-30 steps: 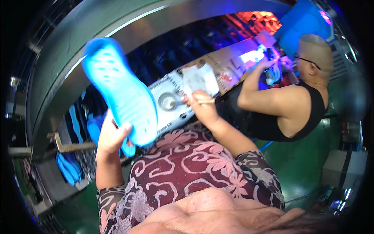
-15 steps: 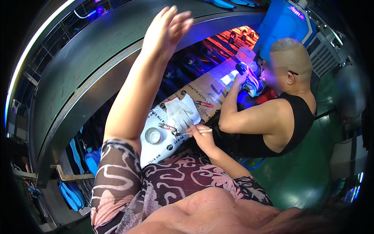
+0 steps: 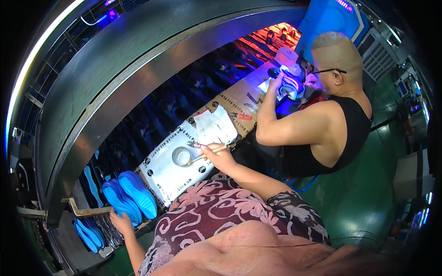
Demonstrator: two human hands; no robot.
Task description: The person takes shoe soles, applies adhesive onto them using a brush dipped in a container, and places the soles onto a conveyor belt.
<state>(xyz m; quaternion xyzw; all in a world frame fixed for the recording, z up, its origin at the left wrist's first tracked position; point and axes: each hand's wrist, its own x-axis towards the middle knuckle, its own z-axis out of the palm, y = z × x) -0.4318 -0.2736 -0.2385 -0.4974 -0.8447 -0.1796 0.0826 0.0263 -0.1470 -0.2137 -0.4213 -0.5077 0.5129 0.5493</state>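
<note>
1. At the far left, a stack of blue shoe soles (image 3: 131,195) is seen standing on edge beside a wooden rack bar (image 3: 87,210), low against the curved grey metal housing (image 3: 115,73).
2. The left hand (image 3: 120,224) is lowered to the soles' bottom end, the forearm rising from the lower edge. Its fingers are curled against the stack; whether they are clamped on a sole cannot be told.
3. More blue soles (image 3: 87,232) are stored below the rack, further left.
4. The table (image 3: 168,177) is covered with a white printed sheet and runs diagonally up to the right. A small round metal cup (image 3: 181,156) stands on it.
5. The right hand (image 3: 216,156) is stretched forward over the table, wrist bent slightly inward. Its fingers are closed on a thin brush (image 3: 207,152), whose tip is held at the cup.
6. A crumpled white cloth or paper (image 3: 215,126) lies just beyond the hand, with red-handled pliers (image 3: 241,116) further along.
7. A patterned maroon garment (image 3: 221,216) fills the lower middle.
8. To the right, another person in a black sleeveless top (image 3: 322,138) is bent over a shoe (image 3: 291,86) under blue-violet light.
9. A green floor (image 3: 363,202) is visible on the right, and an orange-lit tunnel (image 3: 276,34) holding dark shoes lies behind the table.
</note>
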